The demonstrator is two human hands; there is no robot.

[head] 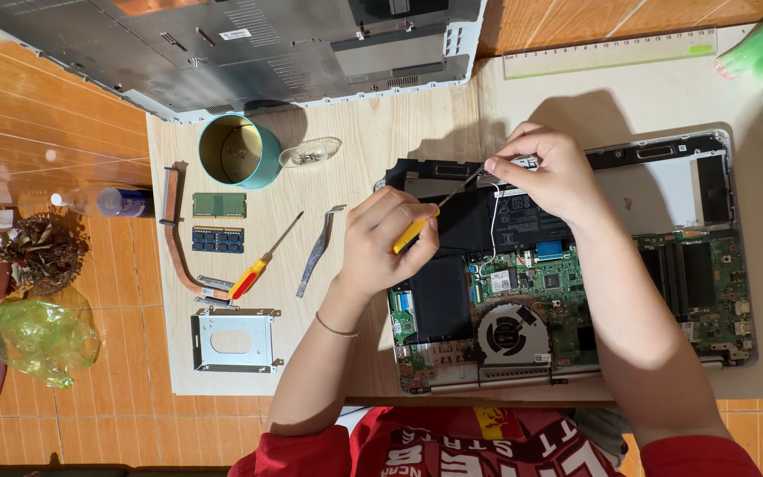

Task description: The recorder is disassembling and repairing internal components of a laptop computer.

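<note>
Right now I see my left hand [390,238] pinching a yellow-handled screwdriver [417,228], its tip at the top edge of the open laptop [717,265]. My right hand [551,172] is closed on a small part at that edge. A white rectangular label sits on the laptop's black battery [523,216]. Left of the laptop lie tweezers [315,252], a second screwdriver [262,258], two memory sticks [218,221] and a teal tin [240,152].

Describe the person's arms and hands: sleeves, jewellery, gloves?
Both hands are bare, no gloves. The left hand has a thin bracelet at the wrist; no ring or watch shows on the right hand. Forearms are uncovered; red sleeves start at the picture's bottom edge, on a red top with white lettering.
</note>
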